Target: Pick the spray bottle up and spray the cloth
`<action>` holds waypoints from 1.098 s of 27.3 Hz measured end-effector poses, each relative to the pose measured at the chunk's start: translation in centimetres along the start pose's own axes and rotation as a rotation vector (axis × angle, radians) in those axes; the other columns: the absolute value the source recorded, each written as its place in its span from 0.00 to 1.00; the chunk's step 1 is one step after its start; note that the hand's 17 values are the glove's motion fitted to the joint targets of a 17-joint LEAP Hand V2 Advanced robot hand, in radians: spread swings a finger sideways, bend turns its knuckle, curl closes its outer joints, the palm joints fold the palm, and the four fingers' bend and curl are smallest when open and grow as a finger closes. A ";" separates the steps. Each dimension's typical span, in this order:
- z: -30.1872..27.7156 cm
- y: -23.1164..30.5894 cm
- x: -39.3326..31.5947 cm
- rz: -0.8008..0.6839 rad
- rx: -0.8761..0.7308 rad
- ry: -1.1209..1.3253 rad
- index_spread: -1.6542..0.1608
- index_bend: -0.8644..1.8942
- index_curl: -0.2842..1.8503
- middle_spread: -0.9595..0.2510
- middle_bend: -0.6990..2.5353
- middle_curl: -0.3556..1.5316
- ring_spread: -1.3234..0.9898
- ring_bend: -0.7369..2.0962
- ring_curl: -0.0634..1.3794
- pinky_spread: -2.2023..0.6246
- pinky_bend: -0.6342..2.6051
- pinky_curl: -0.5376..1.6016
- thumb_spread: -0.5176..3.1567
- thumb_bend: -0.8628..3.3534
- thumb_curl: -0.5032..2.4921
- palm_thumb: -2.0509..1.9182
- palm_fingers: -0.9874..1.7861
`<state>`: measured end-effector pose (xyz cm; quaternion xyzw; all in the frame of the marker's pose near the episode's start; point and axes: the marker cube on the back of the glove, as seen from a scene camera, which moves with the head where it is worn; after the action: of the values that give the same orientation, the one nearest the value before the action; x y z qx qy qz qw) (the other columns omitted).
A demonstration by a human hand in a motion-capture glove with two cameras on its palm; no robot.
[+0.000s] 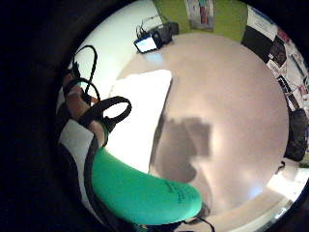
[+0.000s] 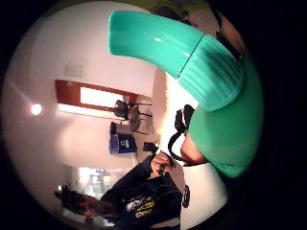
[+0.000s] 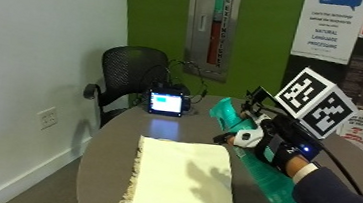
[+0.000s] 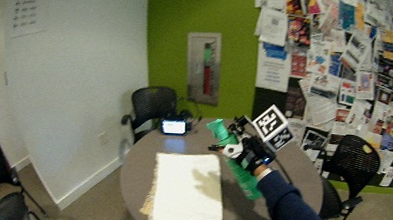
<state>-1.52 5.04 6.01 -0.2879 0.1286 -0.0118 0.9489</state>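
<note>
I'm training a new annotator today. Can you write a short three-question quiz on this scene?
1. True or false: the spray bottle is standing on the table.
2. What lies flat on the table beside the raised bottle? A) the cloth B) a plate C) a book
3. Fill in: the gloved right hand grips the ____.

Key: 1 false, it is held in the air; 2 A; 3 spray bottle.

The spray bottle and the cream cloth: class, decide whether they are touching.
Apart. In the outside view the right hand grips the green spray bottle tilted in the air beside the cloth, with bare table showing between them.
</note>
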 end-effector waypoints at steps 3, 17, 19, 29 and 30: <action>0.4 -0.4 1.7 0.110 -0.106 0.050 0.78 0.34 0.21 0.65 0.38 0.41 0.47 0.52 0.33 0.67 0.40 0.42 0.35 0.20 0.34 0.75 0.79; 7.3 -2.6 1.0 0.312 -0.513 0.197 0.78 0.34 0.22 0.65 0.38 0.43 0.48 0.52 0.34 0.67 0.40 0.43 0.35 0.20 0.34 0.74 0.80; 7.2 -2.7 0.6 0.317 -0.547 0.235 0.79 0.34 0.22 0.65 0.38 0.43 0.48 0.53 0.34 0.67 0.40 0.43 0.35 0.20 0.34 0.74 0.80; 8.8 -1.8 0.6 0.348 -0.630 0.368 0.79 0.34 0.22 0.64 0.38 0.44 0.48 0.52 0.34 0.67 0.39 0.43 0.36 0.20 0.35 0.74 0.79; 9.1 -1.7 0.9 0.351 -0.637 0.376 0.79 0.34 0.22 0.64 0.38 0.44 0.48 0.52 0.34 0.67 0.39 0.43 0.36 0.20 0.35 0.74 0.79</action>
<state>1.71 8.48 14.04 -0.5340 0.3442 0.1382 0.7598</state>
